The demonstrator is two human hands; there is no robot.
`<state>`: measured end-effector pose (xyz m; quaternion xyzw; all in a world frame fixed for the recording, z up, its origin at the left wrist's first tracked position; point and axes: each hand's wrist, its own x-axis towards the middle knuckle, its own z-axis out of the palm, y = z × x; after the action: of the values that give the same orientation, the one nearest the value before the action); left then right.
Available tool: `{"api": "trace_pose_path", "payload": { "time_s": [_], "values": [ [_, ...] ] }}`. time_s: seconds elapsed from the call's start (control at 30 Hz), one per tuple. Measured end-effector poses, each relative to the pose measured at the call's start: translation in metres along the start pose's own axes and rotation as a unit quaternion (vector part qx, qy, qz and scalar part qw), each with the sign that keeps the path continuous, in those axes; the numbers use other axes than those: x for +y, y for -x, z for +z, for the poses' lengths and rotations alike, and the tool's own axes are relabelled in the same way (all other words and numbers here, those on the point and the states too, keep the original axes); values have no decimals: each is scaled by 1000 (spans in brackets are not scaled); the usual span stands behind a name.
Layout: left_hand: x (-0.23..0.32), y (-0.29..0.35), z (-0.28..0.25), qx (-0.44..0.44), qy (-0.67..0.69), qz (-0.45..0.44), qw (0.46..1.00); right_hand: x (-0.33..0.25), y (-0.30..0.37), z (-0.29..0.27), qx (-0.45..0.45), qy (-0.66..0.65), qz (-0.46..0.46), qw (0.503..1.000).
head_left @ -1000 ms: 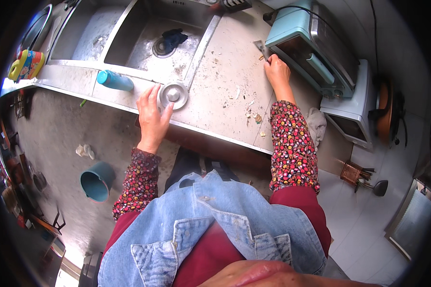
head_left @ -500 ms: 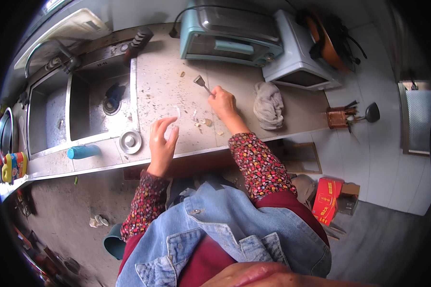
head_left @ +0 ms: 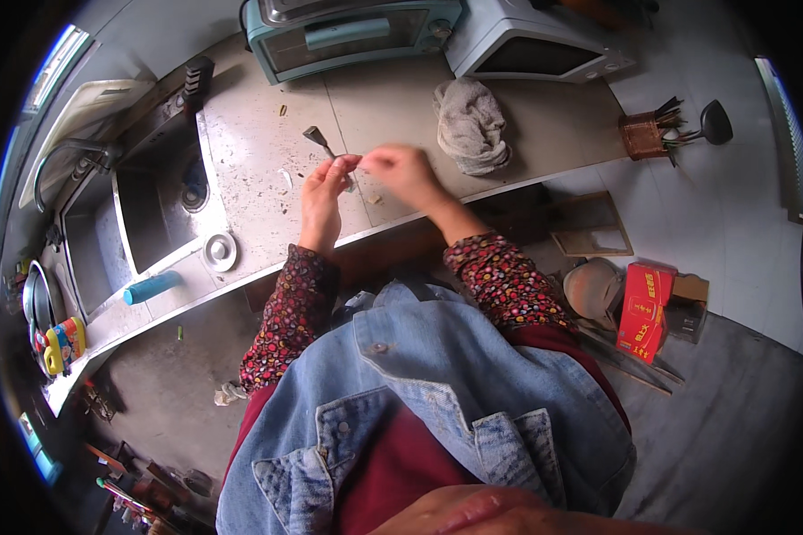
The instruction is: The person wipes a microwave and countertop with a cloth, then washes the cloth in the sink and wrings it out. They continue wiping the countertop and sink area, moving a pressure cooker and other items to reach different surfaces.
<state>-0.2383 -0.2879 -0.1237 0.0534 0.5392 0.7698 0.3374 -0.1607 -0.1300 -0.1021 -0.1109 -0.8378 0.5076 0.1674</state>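
Note:
A small scraper (head_left: 315, 136) with a flat dark metal blade points up and away over the counter. My left hand (head_left: 322, 203) pinches its thin handle between thumb and fingers. Right beside those fingertips is my right hand (head_left: 405, 176), curled and smeared by motion; whether it grips anything cannot be made out. Below the hands, a yellowish scrap (head_left: 375, 200) lies on the tiled counter (head_left: 250, 192). A white sliver (head_left: 287, 178) and dark specks are scattered left of my left hand. To the right of my right hand sits a crumpled grey cloth (head_left: 471, 127).
A double sink (head_left: 127, 226) with a faucet (head_left: 107, 157) lies left; a round metal lid (head_left: 220, 252) and blue cup (head_left: 153, 287) stand near the counter's edge. Behind are a teal toaster oven (head_left: 348, 40) and white microwave (head_left: 535, 49). A copper-coloured utensil holder (head_left: 642, 135) is at right.
My left hand has moved up and right onto the scraper's handle, which my right hand held before. My right hand is now beside it, blurred. The view has shifted.

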Motion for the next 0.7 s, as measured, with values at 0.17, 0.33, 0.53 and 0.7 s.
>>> {"api": "trace_pose_path", "payload": {
  "time_s": [0.17,0.33,0.53,0.7],
  "values": [
    [-2,1,-6,-42,9,-12,999,74,-9,-106,127,408,92,899],
    [11,17,13,-30,28,-41,998,140,-13,-132,57,330,72,939],
    [25,25,23,-6,-26,-40,999,116,-25,-172,307,-249,196,897],
    [24,31,26,32,-191,-28,981,38,-27,-143,177,-100,112,973]
  ]
}}
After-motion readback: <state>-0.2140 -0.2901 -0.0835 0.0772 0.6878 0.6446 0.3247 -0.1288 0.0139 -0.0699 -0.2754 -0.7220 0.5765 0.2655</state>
